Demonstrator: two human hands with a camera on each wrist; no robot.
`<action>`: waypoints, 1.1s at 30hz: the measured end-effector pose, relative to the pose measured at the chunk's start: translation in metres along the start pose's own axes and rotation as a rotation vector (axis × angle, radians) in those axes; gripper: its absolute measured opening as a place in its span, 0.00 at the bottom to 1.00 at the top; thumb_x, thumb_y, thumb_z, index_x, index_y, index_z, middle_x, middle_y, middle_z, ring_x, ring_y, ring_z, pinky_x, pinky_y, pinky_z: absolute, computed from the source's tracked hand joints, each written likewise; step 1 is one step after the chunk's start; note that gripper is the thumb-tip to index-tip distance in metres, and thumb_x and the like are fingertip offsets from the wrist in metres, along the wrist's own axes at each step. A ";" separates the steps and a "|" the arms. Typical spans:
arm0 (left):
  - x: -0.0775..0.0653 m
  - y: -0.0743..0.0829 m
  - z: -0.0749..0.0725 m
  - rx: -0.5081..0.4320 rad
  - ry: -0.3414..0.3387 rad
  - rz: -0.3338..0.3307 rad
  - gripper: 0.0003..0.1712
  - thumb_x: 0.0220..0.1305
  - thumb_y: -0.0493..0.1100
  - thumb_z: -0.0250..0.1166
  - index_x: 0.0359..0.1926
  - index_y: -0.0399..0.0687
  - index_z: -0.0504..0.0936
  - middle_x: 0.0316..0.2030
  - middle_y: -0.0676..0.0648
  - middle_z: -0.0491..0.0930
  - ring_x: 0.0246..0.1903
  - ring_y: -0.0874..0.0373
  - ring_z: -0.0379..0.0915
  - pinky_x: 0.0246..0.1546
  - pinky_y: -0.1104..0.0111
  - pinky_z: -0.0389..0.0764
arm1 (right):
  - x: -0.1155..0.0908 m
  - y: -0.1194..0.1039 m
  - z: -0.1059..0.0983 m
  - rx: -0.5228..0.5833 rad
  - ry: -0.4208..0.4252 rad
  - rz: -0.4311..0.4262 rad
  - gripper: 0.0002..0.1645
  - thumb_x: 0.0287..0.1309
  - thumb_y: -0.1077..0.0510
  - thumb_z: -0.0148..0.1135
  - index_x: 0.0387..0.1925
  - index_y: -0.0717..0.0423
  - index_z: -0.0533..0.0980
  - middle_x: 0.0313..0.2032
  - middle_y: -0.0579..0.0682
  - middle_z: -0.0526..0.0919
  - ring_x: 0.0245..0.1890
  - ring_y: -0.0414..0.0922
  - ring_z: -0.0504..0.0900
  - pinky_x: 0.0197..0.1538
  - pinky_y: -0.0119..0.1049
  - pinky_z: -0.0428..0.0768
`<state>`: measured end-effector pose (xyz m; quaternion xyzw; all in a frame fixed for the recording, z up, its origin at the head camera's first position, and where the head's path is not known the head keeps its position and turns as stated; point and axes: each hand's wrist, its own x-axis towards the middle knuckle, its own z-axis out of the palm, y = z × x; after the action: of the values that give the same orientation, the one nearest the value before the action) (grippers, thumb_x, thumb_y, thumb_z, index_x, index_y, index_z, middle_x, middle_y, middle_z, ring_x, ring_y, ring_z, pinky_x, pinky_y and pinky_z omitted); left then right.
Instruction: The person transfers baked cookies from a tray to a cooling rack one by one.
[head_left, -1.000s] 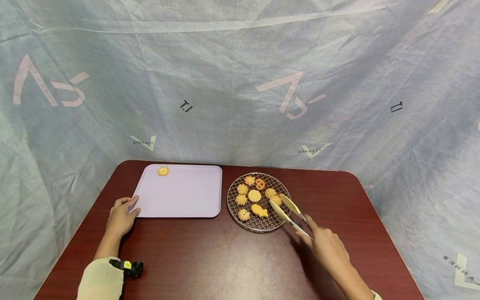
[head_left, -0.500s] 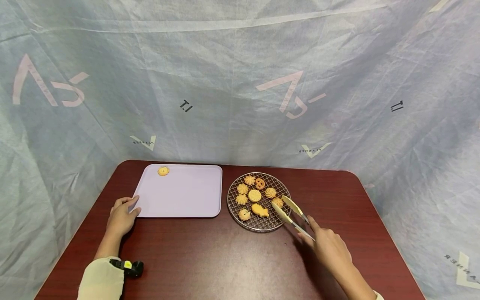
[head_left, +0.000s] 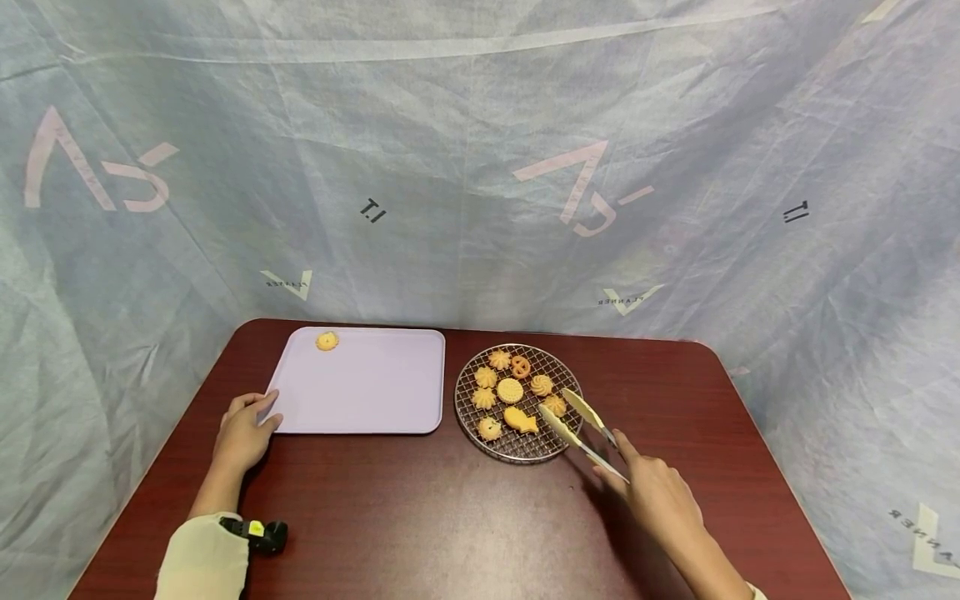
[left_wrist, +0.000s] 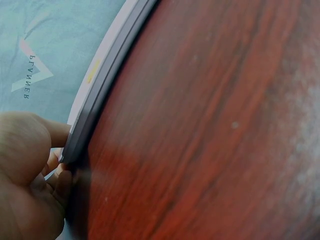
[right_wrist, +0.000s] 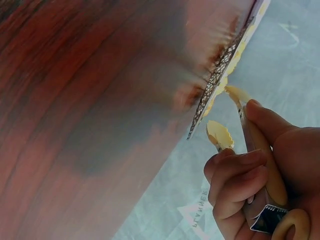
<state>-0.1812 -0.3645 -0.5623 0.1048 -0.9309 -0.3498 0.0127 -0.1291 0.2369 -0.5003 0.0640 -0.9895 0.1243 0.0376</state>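
Observation:
My left hand (head_left: 243, 433) pinches the near left corner of a lilac tray (head_left: 367, 392), thumb on top and fingers beneath in the left wrist view. One round cookie (head_left: 327, 341) lies in the tray's far left corner. My right hand (head_left: 660, 496) grips tongs (head_left: 592, 450) with pale yellow tips. Those tips stand apart on either side of a flower-shaped cookie (head_left: 554, 406) at the right of a round wire rack (head_left: 517, 451); contact is unclear. In the right wrist view the tongs (right_wrist: 243, 125) point at the rack's edge (right_wrist: 212, 87).
Several other cookies share the rack: a swirl cookie (head_left: 541, 385), a pretzel (head_left: 521, 367), a fish-shaped cookie (head_left: 521, 420) and a round waffle-patterned cookie (head_left: 510, 391) among them. Tray and rack stand side by side on the dark red table (head_left: 420, 517). A grey cloth (head_left: 450, 167) hangs behind.
The flower-shaped cookie has shifted slightly right, away from the swirl cookie. The tongs moved right with it, then their tips spread wider. My left hand has stayed on the tray.

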 end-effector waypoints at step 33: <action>0.000 -0.001 0.000 0.003 0.011 0.010 0.31 0.76 0.38 0.57 0.75 0.34 0.63 0.70 0.24 0.54 0.67 0.21 0.49 0.61 0.31 0.59 | 0.032 -0.053 0.024 0.093 -0.002 -0.106 0.43 0.61 0.38 0.71 0.72 0.52 0.71 0.25 0.50 0.85 0.24 0.56 0.85 0.28 0.52 0.81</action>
<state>-0.1813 -0.3648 -0.5631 0.1018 -0.9318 -0.3479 0.0193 -0.1555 0.1765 -0.5077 0.1178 -0.9779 0.1681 0.0401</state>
